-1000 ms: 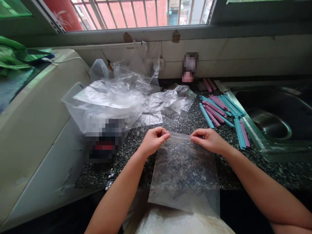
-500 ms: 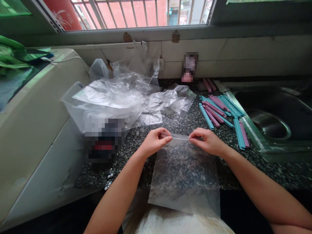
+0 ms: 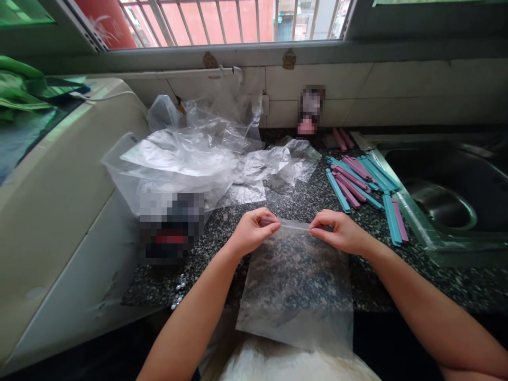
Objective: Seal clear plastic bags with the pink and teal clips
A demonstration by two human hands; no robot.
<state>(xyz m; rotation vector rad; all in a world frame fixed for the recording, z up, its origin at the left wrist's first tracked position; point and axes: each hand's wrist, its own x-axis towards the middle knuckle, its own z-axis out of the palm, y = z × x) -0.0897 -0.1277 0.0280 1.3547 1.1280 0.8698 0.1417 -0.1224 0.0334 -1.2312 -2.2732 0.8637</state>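
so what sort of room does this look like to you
Probably a home kitchen: there's a metal sink set into a dark speckled countertop, with a tiled wall behind, below a barred window.

daylight from window (image 3: 226,24); dim inside, sink (image 3: 472,172) shadowed; glare on crumpled plastic (image 3: 190,159); edges stretched, soft.

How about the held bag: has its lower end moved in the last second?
Yes, slightly: the held bag has its lower end further left, away from the sink.
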